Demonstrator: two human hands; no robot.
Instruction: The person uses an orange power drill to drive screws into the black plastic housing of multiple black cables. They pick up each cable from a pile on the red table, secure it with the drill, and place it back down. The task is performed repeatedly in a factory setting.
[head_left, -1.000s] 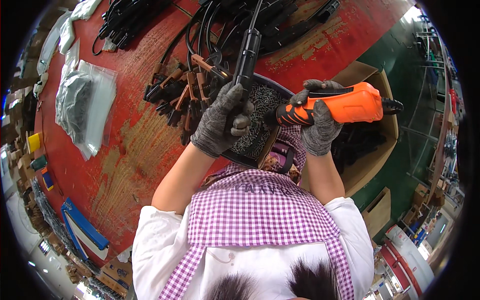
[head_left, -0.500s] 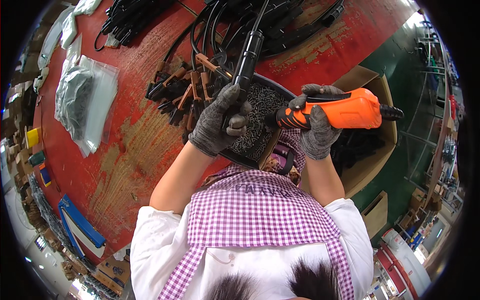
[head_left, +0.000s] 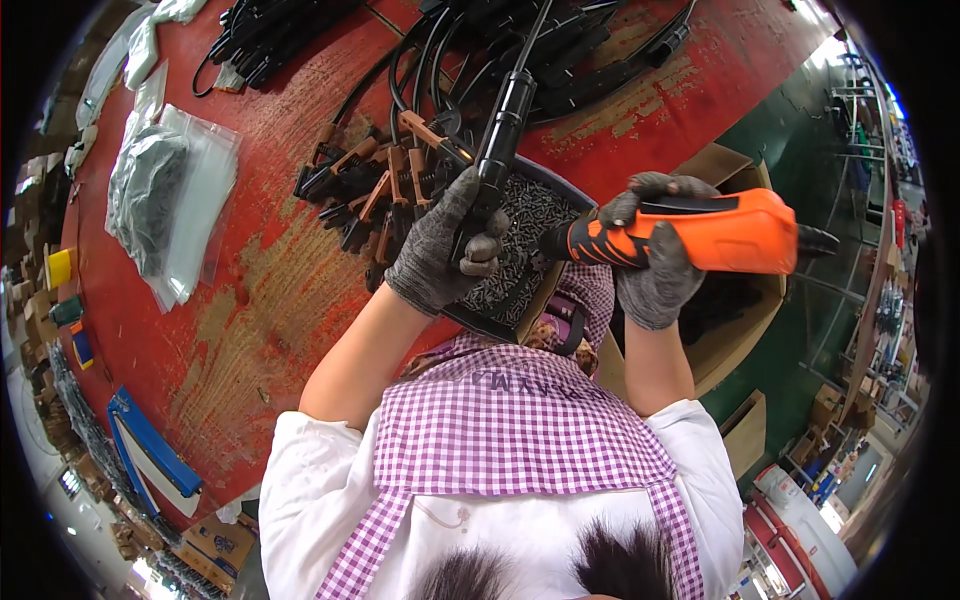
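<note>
My left hand [head_left: 440, 243], in a grey knit glove, is closed around the lower end of a black tubular handle [head_left: 506, 115]. A dark cable runs up from its far end. My gloved right hand [head_left: 662, 245] grips an orange and black electric screwdriver [head_left: 720, 232], held level with its black nose toward the left. Between and below the hands stands a dark bin of small screws [head_left: 535, 215]. The screwdriver's nose is over the bin's right side, apart from the black handle. The tool's tip is hard to make out against the screws.
Copper-coloured clamp heads with black handles [head_left: 385, 185] lie in a heap left of the bin, with black cables [head_left: 440, 60] behind. Clear plastic bags [head_left: 180, 205] lie on the worn red table [head_left: 270, 330]. A cardboard box [head_left: 740, 345] with black parts stands at the right.
My right hand has moved a little to the right and down with the screwdriver, away from the left hand. The left hand keeps its hold on the black handle, slightly shifted.
</note>
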